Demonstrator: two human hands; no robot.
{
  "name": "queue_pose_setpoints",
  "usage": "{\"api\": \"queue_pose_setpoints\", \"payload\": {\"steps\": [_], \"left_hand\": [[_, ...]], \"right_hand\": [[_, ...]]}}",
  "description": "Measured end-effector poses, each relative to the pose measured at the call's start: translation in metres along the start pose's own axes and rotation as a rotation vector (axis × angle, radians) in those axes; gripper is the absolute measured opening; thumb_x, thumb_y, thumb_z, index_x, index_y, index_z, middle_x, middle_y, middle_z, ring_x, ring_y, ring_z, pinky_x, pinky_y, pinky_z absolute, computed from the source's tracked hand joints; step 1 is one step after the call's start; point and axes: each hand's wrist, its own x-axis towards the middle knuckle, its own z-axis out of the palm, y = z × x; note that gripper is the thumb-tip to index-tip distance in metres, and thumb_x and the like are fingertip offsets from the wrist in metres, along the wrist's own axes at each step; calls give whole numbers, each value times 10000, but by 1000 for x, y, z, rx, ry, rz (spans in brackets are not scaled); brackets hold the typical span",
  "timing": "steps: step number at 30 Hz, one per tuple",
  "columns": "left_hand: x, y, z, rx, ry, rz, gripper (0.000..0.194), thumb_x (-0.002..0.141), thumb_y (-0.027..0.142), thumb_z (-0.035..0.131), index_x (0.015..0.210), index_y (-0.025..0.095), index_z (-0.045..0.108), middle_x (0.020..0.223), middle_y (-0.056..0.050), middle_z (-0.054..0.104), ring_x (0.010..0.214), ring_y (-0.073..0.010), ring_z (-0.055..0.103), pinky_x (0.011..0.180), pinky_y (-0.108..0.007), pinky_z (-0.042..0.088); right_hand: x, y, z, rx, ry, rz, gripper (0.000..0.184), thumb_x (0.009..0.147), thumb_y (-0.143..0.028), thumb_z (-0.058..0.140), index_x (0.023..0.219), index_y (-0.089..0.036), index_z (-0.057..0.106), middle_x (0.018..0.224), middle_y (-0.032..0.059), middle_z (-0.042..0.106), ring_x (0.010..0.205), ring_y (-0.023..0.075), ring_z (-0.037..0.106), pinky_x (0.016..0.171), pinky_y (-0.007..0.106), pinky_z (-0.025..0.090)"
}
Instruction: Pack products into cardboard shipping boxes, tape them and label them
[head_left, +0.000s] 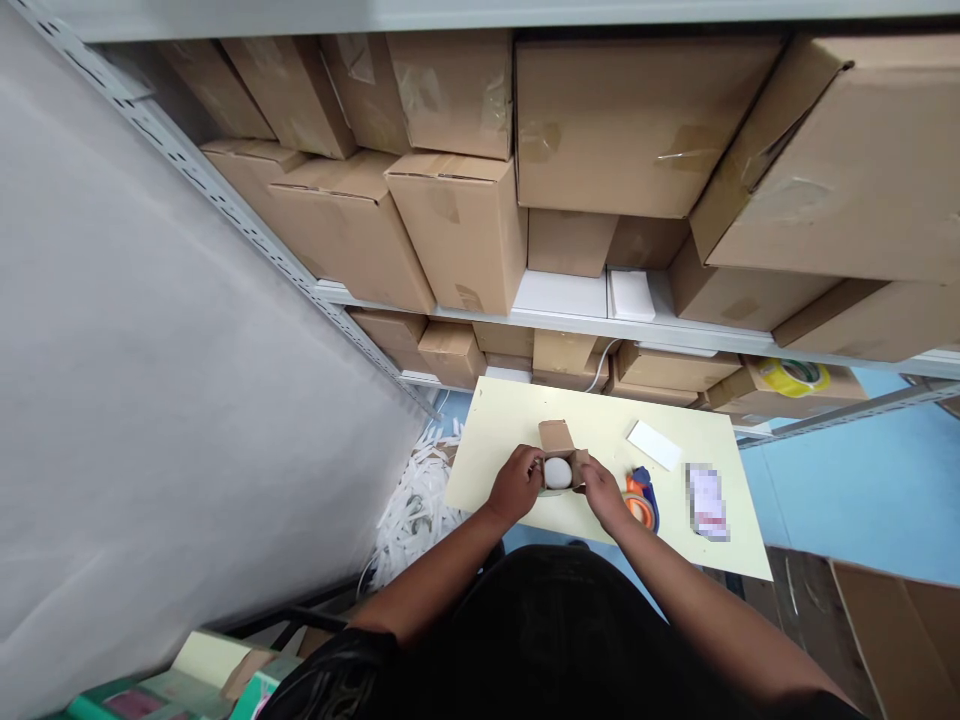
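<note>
A small open cardboard box [556,440] sits on a pale yellow table [510,420], its lid flap standing up at the back. Inside it lies a round white object [558,472]. My left hand [514,485] grips the box's left side with fingers curled. On the opposite side my right hand [602,490] holds the box the same way. Both hands are closed on the box.
An orange and blue tape dispenser [642,497] lies right of my right hand, then a white card [654,444] and a blurred packet [706,502]. Metal shelves hold several cardboard boxes [457,220]. White strips [412,505] litter the blue floor at the left. A tape roll [795,377] rests on a lower box.
</note>
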Motion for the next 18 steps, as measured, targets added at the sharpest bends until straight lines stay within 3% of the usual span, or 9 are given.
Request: {"api": "queue_pose_setpoints", "payload": {"steps": [5, 10, 14, 18], "left_hand": [[-3, 5, -8, -85, -112, -42, 423, 839, 105, 586, 1242, 231, 593, 1218, -72, 609, 1046, -201, 655, 941, -382, 576], [-13, 7, -7, -35, -194, -55, 800, 796, 303, 787, 1505, 288, 416, 1431, -123, 495, 1185, -264, 615, 993, -427, 572], [-11, 10, -10, 121, -183, -29, 781, 824, 359, 780, 1521, 272, 438, 1393, -134, 536, 1246, -314, 581, 1068, -493, 513], [-2, 20, -20, 342, -189, 92, 573, 881, 457, 726, 1401, 249, 608, 1420, -165, 561, 1349, -393, 488, 1159, -589, 376]], "right_hand": [[2, 9, 0, 234, 2, 75, 529, 854, -544, 585, 1290, -246, 622, 1136, 66, 732, 992, 260, 682, 800, 372, 593], [1, 15, -1, 63, -15, 23, 657, 945, -534, 483, 1539, -258, 443, 1344, 105, 675, 1081, 259, 698, 830, 397, 620], [2, 21, -1, -101, -21, -59, 601, 984, -487, 463, 1539, -259, 475, 1362, 100, 682, 1093, 268, 699, 941, 460, 588], [1, 26, -2, -181, -72, -116, 659, 968, -503, 520, 1568, -249, 423, 1518, 116, 571, 1311, 273, 607, 1068, 458, 519]]}}
